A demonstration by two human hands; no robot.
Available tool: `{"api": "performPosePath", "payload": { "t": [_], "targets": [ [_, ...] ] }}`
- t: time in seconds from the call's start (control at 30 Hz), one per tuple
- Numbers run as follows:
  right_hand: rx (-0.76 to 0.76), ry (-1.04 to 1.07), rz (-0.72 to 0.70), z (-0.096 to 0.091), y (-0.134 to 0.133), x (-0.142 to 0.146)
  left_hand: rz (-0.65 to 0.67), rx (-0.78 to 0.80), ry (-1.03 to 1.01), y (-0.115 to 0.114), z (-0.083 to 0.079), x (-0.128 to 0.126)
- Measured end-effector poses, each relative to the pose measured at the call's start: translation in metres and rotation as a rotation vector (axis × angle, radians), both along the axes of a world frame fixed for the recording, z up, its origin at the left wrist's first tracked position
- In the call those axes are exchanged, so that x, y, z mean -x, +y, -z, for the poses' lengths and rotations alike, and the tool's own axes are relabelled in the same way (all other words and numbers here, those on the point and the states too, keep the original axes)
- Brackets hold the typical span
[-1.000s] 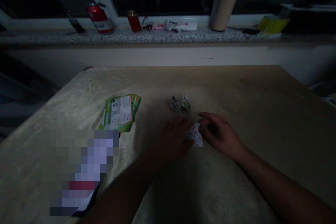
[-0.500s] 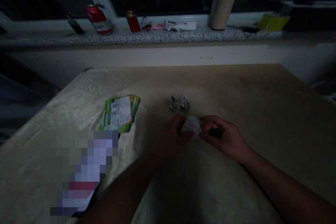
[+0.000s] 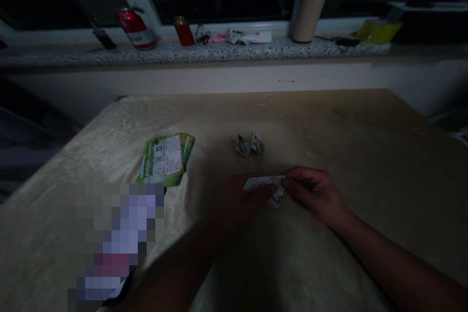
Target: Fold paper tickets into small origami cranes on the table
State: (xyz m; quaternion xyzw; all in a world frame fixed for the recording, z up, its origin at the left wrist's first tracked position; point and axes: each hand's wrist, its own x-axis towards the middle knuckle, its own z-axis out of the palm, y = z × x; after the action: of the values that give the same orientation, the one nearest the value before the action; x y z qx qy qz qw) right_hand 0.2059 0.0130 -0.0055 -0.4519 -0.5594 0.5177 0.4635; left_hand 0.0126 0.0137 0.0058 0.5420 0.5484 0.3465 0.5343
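Note:
A small folded piece of printed paper (image 3: 263,183) is held between my two hands, low over the table. My left hand (image 3: 244,200) is closed on its left side, the thumb lying across the paper. At its right corner, the thumb and fingertips of my right hand (image 3: 314,190) pinch the edge. Just beyond my hands stand two small folded paper shapes, one on the left (image 3: 243,146) and one on the right (image 3: 257,143), with pointed tips. Dim light hides the finer folds.
Green printed leaflets (image 3: 166,158) lie on the table (image 3: 329,126) to the left, beside a blurred-out phone-like object (image 3: 127,234). On the windowsill (image 3: 215,53) behind stand a red can (image 3: 135,29), an orange-red lighter-like item (image 3: 184,31) and a cardboard tube (image 3: 312,2).
The folded paper has turned in my hands, from an upright pointed shape to a wider one with a corner toward the right. Both hands have shifted slightly toward me.

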Motion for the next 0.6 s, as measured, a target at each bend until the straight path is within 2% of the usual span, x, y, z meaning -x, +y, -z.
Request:
{"api": "performPosePath", "payload": {
  "t": [0.23,0.47,0.6],
  "targets": [
    [0.064,0.045,-0.074,-0.001,-0.001,0.003,0.092,-0.481,0.198,-0.007,-0.005,0.000],
    [0.380,0.266,-0.263,0.002,-0.003,0.005,0.093,-0.777,0.111,-0.008,0.004,0.003],
    [0.480,0.254,-0.349,0.005,-0.006,0.006,0.065,-0.889,0.025,-0.007,0.010,0.003]
  ]
}}
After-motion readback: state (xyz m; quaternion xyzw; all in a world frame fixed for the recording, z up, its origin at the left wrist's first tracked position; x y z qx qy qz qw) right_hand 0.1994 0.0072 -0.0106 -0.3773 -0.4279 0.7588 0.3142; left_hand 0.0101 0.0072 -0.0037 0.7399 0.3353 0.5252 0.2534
